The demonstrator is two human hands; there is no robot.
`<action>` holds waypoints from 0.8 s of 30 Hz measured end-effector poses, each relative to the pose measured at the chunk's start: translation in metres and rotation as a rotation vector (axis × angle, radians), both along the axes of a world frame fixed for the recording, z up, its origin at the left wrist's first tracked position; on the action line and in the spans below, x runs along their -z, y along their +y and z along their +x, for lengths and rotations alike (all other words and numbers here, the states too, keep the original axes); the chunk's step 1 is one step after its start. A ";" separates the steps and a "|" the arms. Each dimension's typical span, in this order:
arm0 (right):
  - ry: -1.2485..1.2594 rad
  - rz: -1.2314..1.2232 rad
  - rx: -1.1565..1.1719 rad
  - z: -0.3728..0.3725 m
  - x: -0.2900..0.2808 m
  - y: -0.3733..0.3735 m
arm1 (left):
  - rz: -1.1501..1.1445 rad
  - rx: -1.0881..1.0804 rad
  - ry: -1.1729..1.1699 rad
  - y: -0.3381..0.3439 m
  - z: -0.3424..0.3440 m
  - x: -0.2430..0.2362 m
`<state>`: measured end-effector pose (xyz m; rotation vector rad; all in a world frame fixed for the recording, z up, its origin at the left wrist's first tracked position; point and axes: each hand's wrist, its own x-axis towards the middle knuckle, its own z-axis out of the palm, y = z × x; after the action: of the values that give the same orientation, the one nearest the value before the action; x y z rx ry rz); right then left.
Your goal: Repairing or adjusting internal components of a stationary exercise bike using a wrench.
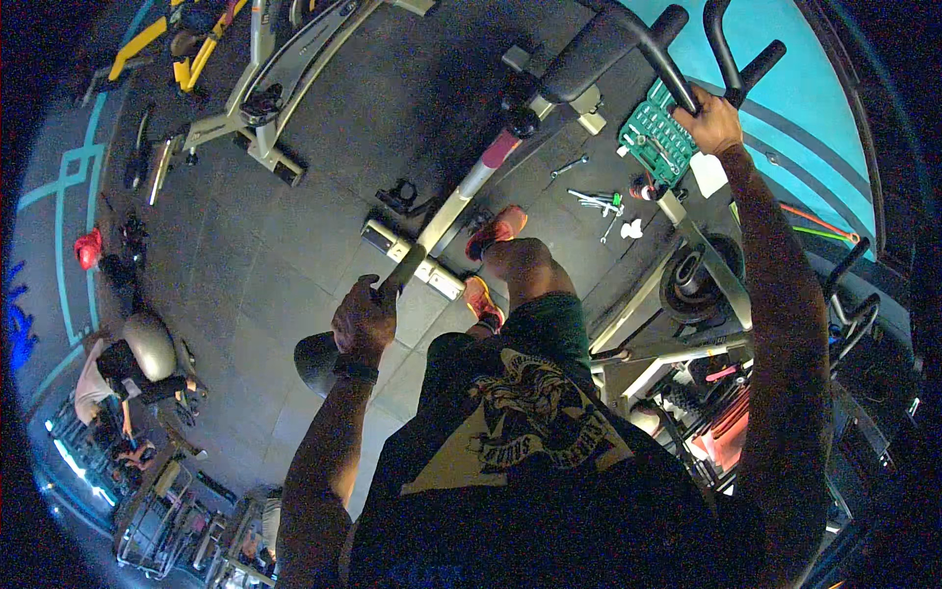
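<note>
My left hand (363, 319) is closed round the grey-brown handle (404, 270) of a mallet-like tool. Its rounded black end (315, 363) shows beside my wrist, partly hidden. My right hand (713, 123) grips a curved black handlebar (677, 77) at the upper right. That bar belongs to an exercise machine, whose pale slanting frame (453, 208) runs down to a foot bar (442, 278) by my shoes. Under my right hand, on the floor, lies an open green socket-set case (659, 137).
Several wrenches (595, 200) lie loose near a white crumpled scrap (631, 230). A weight plate (690, 280) hangs on the machine frame at right. Another machine (260, 118) stands at upper left. A person (108, 383) sits low beside a grey ball (149, 346) at left.
</note>
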<state>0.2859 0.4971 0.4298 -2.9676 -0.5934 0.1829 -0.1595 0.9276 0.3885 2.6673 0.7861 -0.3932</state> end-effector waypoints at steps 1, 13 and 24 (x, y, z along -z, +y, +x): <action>0.002 0.000 0.001 0.001 0.001 0.000 | 0.000 0.001 0.002 -0.002 0.006 -0.006; -0.082 -0.014 -0.038 0.006 0.017 -0.012 | -0.035 -0.071 0.072 -0.006 0.009 -0.007; -0.139 0.081 -0.081 -0.002 0.013 -0.015 | -0.006 -0.012 0.108 -0.008 0.013 -0.012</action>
<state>0.2840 0.4824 0.4170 -2.8967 -0.7192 -0.0399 -0.1469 0.9196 0.4000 2.6522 0.8308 -0.5396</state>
